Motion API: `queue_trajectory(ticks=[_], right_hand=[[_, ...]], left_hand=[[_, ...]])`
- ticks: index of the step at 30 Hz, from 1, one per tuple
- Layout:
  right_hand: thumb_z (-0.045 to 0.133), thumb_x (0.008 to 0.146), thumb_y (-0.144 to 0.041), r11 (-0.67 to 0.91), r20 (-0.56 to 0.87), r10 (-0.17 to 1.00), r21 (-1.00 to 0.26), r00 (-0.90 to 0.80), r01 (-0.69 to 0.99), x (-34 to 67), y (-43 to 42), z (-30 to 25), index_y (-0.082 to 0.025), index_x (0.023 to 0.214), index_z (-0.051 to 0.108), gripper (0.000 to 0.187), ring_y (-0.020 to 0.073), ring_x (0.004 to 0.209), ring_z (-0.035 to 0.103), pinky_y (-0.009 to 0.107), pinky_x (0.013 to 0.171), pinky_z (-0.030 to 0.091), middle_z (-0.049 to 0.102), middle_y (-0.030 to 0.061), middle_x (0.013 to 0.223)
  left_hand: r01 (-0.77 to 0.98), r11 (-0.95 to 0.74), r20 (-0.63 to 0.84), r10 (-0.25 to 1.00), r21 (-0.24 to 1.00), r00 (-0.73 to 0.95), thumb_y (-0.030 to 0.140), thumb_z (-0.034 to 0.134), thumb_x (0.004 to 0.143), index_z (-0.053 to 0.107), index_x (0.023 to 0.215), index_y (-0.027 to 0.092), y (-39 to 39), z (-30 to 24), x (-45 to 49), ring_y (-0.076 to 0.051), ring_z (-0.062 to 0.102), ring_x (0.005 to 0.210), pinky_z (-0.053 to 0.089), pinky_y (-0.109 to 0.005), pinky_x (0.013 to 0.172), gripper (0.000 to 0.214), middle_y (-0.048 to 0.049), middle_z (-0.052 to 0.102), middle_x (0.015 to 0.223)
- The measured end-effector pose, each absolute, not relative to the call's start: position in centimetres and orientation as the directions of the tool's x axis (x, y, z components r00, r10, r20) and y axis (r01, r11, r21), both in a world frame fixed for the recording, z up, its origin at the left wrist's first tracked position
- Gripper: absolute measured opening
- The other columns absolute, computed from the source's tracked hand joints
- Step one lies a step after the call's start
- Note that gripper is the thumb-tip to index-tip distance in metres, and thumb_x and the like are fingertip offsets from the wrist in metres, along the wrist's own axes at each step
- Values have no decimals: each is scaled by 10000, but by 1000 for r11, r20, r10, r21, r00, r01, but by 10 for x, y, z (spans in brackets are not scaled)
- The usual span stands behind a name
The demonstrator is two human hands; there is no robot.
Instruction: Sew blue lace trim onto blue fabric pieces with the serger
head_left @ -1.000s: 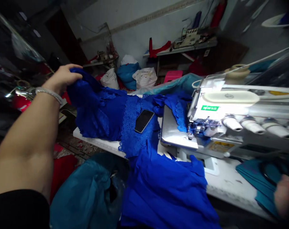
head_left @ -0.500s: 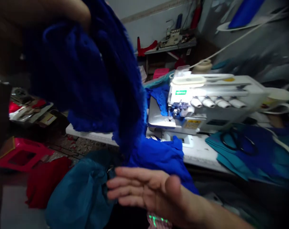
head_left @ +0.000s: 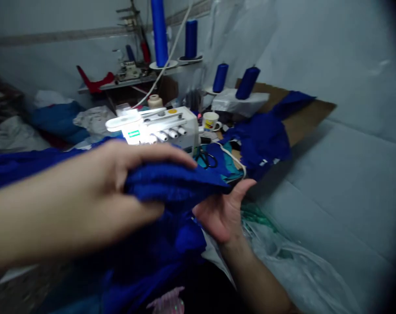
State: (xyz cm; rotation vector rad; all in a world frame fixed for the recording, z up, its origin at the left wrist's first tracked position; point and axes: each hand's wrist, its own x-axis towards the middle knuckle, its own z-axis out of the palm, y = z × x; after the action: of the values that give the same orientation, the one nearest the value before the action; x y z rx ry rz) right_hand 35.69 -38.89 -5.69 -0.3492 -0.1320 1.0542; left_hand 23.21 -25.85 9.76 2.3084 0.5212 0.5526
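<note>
My left hand (head_left: 119, 192) is closed on a bundle of royal-blue fabric (head_left: 175, 183), thumb on top, held in front of me. Under the cloth's right end lies my right hand (head_left: 222, 211), palm up, with its thumb raised beside the fabric; its fingers are hidden beneath the cloth. More of the same blue fabric hangs down below both hands. Behind them stands a white overlock sewing machine (head_left: 158, 126) with its lamp lit.
Black-handled scissors (head_left: 206, 158) lie on teal cloth right of the machine. A mug (head_left: 211, 121), blue thread cones (head_left: 247, 83) and another heap of blue fabric (head_left: 266, 135) are behind. A pale plastic sheet (head_left: 332, 183) covers the right side. A second machine (head_left: 129, 72) sits on a far shelf.
My head has turned right, so the machine now sits at left-centre. My left hand brought the blue fabric down from high at the left to the middle, and my right hand came up under it.
</note>
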Motion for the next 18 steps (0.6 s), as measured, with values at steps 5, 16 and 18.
queue_trajectory(ticks=[5, 16, 18], right_hand=[[599, 751, -742, 468, -165, 788, -464, 593, -752, 423, -396, -75, -171, 1145, 684, 700, 306, 1173, 629, 504, 1057, 453, 763, 99, 1042], [553, 903, -241, 322, -370, 517, -752, 772, -576, 587, -345, -79, -142, 897, 683, 164, 184, 741, 706, 349, 786, 583, 730, 32, 730], [543, 950, -267, 287, -381, 492, -778, 783, -559, 623, -330, -80, -127, 977, 663, 186, 170, 794, 693, 357, 788, 577, 718, 40, 847]], left_hand=[[9, -958, 134, 50, 288, 990, 167, 555, 583, 491, 1351, 507, -279, 35, 215, -235, 732, 883, 591, -314, 711, 842, 48, 658, 1272], [225, -965, -78, 216, 137, 973, 143, 548, 776, 201, 1500, 453, -270, -47, 309, -264, 719, 858, 583, -382, 735, 860, -107, 517, 1306], [242, -963, -66, 236, 116, 970, 163, 563, 787, 212, 1499, 430, -262, -50, 338, -273, 716, 850, 582, -379, 710, 838, -110, 519, 1257]])
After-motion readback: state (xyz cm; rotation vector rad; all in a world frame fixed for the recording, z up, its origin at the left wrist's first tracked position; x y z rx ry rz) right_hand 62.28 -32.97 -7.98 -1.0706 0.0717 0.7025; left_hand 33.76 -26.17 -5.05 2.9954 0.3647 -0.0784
